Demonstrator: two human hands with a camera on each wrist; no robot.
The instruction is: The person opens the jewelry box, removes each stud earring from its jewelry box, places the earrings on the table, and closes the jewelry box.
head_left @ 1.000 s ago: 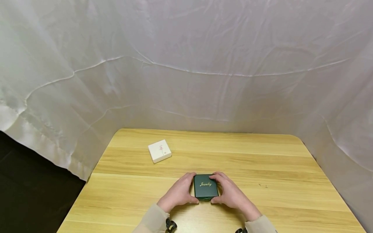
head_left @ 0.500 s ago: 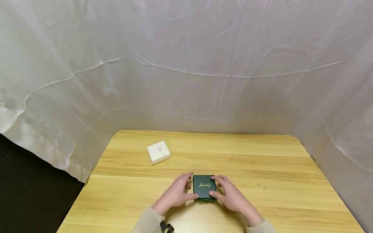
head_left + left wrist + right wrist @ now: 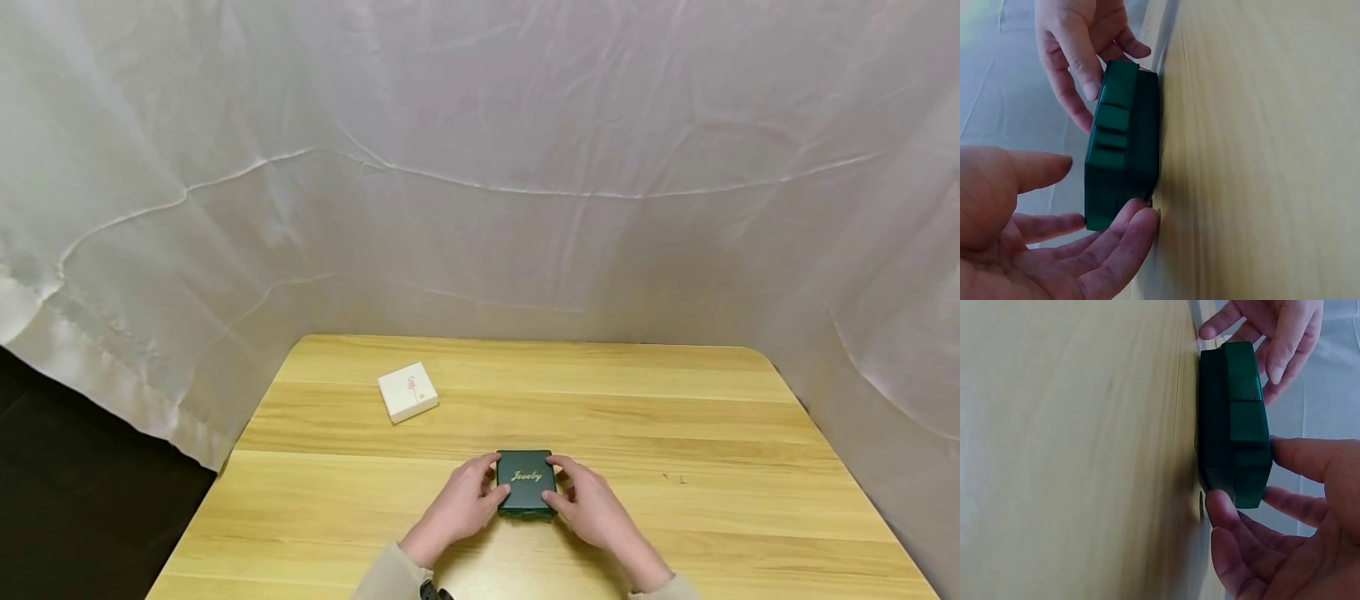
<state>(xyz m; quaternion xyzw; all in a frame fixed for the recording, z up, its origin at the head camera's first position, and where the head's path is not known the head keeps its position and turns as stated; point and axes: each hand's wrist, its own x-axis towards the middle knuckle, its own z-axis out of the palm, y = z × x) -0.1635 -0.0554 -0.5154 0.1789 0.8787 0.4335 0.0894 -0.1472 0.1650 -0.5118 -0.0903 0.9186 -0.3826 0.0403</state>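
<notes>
1. Wooden table [image 3: 675, 404] carries the green box [image 3: 525, 482] at near middle, unmoved.
2. Your left hand [image 3: 463, 500]: fingers spread, thumb now farther than before, raised just above the box.
3. Your right hand [image 3: 596, 507] pinches the box's right edge.

Since a second ago, our thumbs have left the near edge of the green box [image 3: 527, 492]: the left grip's [image 3: 461, 498] now overlaps the lid's left side, the right grip's [image 3: 592, 504] its near right corner. Our right forefinger has drawn back towards the lid's right edge.
</notes>
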